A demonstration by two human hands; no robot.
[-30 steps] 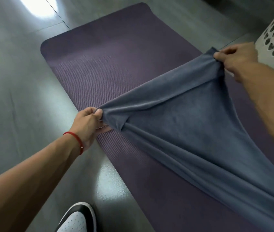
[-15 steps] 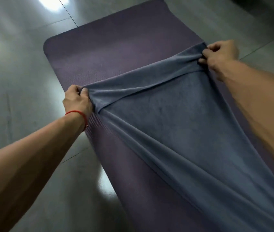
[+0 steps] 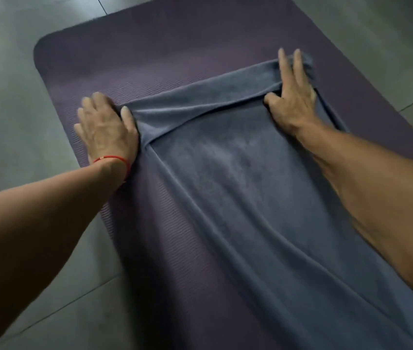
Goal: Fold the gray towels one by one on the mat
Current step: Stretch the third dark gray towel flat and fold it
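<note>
Head view looks down on the grey tiled floor (image 3: 18,72), where the long purple ribbed foam mat (image 3: 175,46) lies. Spread along the mat is the blue-grey terry towel (image 3: 238,185), its far edge turned over into a narrow band running between my hands. My right hand (image 3: 292,97) lies flat on the band's right corner, fingers straight and spread, pressing it down. My left hand (image 3: 104,130) rests open at the band's left corner, palm down, thumb on the cloth, fingers partly on the mat. A thin red string bracelet (image 3: 114,160) circles my left wrist.
</note>
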